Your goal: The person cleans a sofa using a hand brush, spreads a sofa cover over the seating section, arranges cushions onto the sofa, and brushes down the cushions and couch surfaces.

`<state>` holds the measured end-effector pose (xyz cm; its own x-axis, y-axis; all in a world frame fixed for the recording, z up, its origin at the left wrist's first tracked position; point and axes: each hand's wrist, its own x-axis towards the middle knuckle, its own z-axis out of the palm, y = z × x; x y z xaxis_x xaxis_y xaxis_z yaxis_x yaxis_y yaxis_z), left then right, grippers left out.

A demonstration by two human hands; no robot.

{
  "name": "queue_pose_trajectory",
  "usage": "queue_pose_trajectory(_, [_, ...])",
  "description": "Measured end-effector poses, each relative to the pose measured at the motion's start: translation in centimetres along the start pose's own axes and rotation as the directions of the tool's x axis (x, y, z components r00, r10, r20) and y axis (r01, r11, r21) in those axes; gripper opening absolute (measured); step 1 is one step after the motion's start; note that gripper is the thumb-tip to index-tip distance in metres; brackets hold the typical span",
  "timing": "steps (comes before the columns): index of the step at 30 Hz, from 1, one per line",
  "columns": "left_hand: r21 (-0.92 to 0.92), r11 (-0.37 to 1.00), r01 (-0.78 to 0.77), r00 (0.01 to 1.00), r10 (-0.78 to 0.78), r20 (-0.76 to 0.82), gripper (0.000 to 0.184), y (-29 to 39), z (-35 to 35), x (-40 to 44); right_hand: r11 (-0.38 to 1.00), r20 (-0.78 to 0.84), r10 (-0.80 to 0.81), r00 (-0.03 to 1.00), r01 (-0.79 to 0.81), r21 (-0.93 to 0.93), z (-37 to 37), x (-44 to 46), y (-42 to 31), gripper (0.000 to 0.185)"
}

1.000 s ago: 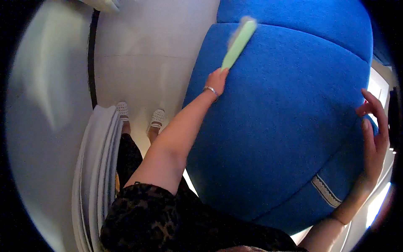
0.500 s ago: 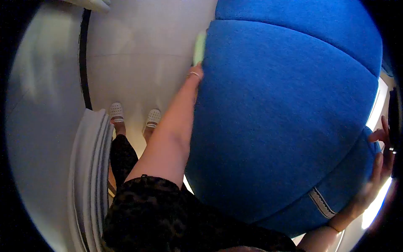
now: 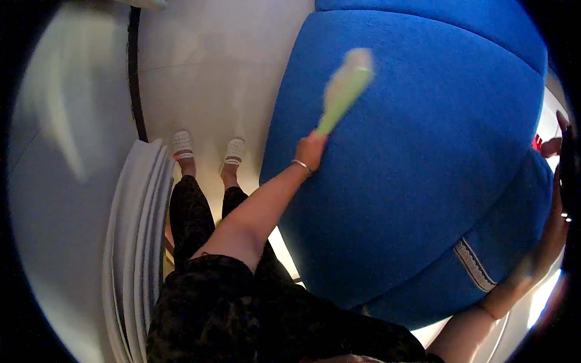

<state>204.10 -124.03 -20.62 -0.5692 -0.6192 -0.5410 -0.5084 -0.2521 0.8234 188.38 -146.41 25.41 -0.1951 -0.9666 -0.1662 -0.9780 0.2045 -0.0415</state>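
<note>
My left hand (image 3: pixel 311 151), wearing a thin bracelet, is closed around the green handle of a brush (image 3: pixel 346 100). The brush has a pale bristled side and is smeared by motion. It is over the large blue sofa cushion (image 3: pixel 399 157); whether it touches the fabric I cannot tell. At the far right edge, my right hand (image 3: pixel 555 145) shows a stretched finger and a thumb held apart, near the end of the blue sofa. A dark shape at the picture's border hides much of that hand.
A grey-white pleated or folded panel (image 3: pixel 130 242) stands at the left. My feet in white perforated clogs (image 3: pixel 235 150) are on the pale floor (image 3: pixel 206 78), which a black strip (image 3: pixel 135 78) crosses. A patterned label (image 3: pixel 475 266) is on the sofa's lower right part.
My left hand and the brush have moved from the cushion's left edge to the right, over its top. My right hand has shifted upward, further behind the dark border shape.
</note>
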Motion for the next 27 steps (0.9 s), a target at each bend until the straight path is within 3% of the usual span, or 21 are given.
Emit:
queue_pose_trajectory(1, [-0.016, 0.967, 0.256, 0.965, -0.256, -0.047, 0.036, -3.2, 1.1, -0.1, 1.0, -0.001, -0.011, 1.0, 0.011, 0.0, 0.3, 0.1, -0.2, 0.039])
queue_pose_trajectory(2, [-0.046, 0.87, 0.49, 0.866, -0.493, -0.082, 0.041, -6.6, 1.5, -0.8, 1.0, 0.002, -0.017, 1.0, 0.017, 0.01, 0.2, -0.1, -0.7, 0.039])
queue_pose_trajectory(3, [-0.37, 0.578, 0.727, 0.662, -0.733, 0.154, 0.046, -10.3, 1.4, -1.5, 0.999, 0.014, -0.047, 0.999, 0.047, 0.006, 0.1, 0.1, 0.1, 0.037])
queue_pose_trajectory(4, [-0.547, 0.13, 0.827, 0.424, -0.783, 0.456, 0.051, -12.6, 1.0, -2.0, 0.998, 0.004, -0.065, 0.998, 0.065, 0.01, 0.2, 0.0, 0.4, 0.036])
queue_pose_trajectory(6, [-0.408, 0.492, 0.769, 0.553, -0.832, 0.04, 0.046, -11.3, 0.0, -4.4, 0.995, -0.017, -0.099, 0.995, 0.1, 0.019, 0.5, -0.1, 1.0, 0.032])
queue_pose_trajectory(7, [-0.276, 0.637, 0.72, 0.618, -0.769, -0.161, 0.044, -9.9, -0.7, -5.3, 0.994, -0.024, -0.11, 0.994, 0.111, 0.016, 0.4, 0.0, 1.1, 0.032])
queue_pose_trajectory(10, [-0.595, 0.657, 0.463, 0.817, -0.577, -0.002, 0.038, -2.3, -2.3, -7.3, 0.989, -0.032, -0.111, 0.993, 0.107, -0.102, 0.6, 0.0, 0.8, 0.032])
queue_pose_trajectory(11, [-0.58, 0.746, 0.328, 0.906, -0.422, -0.029, 0.035, -0.9, -2.1, -7.9, 0.99, -0.084, -0.024, 0.996, 0.012, -0.144, 2.3, 0.0, -0.4, 0.032])
queue_pose_trajectory(12, [-0.563, 0.807, 0.178, 0.967, -0.251, -0.053, 0.033, -0.3, -1.6, -8.5, 0.993, -0.056, -0.057, 0.997, 0.051, -0.111, 2.9, -0.3, -0.2, 0.032])
queue_pose_trajectory(15, [-0.302, 0.952, -0.046, 0.999, 0.051, 0.01, 0.034, -1.7, -0.3, -8.8, 0.989, -0.007, -0.151, 0.989, 0.151, -0.013, 4.6, -0.8, 0.2, 0.033])
queue_pose_trajectory(16, [-0.195, 0.97, 0.142, 0.99, -0.136, 0.047, 0.035, 2.4, 0.2, -10.0, 0.986, -0.013, -0.169, 0.986, 0.169, 0.007, -0.5, -0.2, 2.1, 0.034])
queue_pose_trajectory(17, [-0.084, 0.943, 0.322, 0.947, -0.319, 0.044, 0.036, 1.1, 0.5, -9.7, 0.972, 0.059, -0.234, 0.97, 0.233, 0.014, -1.3, 0.9, 4.1, 0.033])
queue_pose_trajectory(18, [0.019, 0.869, 0.494, 0.869, -0.494, 0.021, 0.038, -1.0, 0.9, -9.1, 0.993, 0.083, -0.081, 0.993, 0.073, 0.096, -1.8, 1.9, 2.4, 0.033])
queue_pose_trajectory(19, [-0.019, 0.693, 0.72, 0.693, -0.72, -0.01, 0.043, -4.2, 1.8, -8.6, 0.98, 0.125, 0.074, 0.989, -0.095, 0.174, -2.0, 2.4, -0.5, 0.033])
queue_pose_trajectory(20, [-0.18, 0.405, 0.896, 0.419, -0.907, 0.042, 0.047, -8.7, 3.3, -8.8, 0.997, 0.082, -0.033, 0.996, 0.027, 0.069, -1.3, 1.9, -0.2, 0.034])
queue_pose_trajectory(21, [-0.307, 0.311, 0.9, 0.34, -0.939, 0.046, 0.047, -12.4, 4.9, -9.5, 0.989, 0.037, -0.139, 0.99, 0.14, -0.046, -0.5, 1.4, 0.2, 0.035])
queue_pose_trajectory(22, [-0.424, 0.21, 0.881, 0.26, -0.963, 0.064, 0.047, -13.0, 4.8, -10.0, 0.991, 0.028, -0.088, 0.996, 0.091, -0.101, 0.0, 2.0, -0.5, 0.035])
queue_pose_trajectory(23, [-0.351, 0.437, 0.828, 0.465, -0.886, -0.007, 0.046, -12.3, 7.1, -12.7, 0.991, 0.003, 0.013, 1.0, -0.012, -0.136, -0.8, -1.7, 2.0, 0.035])
queue_pose_trajectory(25, [-0.237, 0.782, 0.577, 0.794, -0.605, -0.062, 0.045, -7.3, 4.7, -15.7, 0.955, -0.083, -0.287, 0.954, 0.279, -0.1, -1.6, -0.8, 7.2, 0.032])
queue_pose_trajectory(27, [-0.496, 0.745, 0.446, 0.862, -0.506, 0.015, 0.044, -2.5, 4.4, -18.4, 0.944, -0.022, -0.328, 0.944, 0.329, 0.031, -0.8, -3.2, 4.9, 0.027])
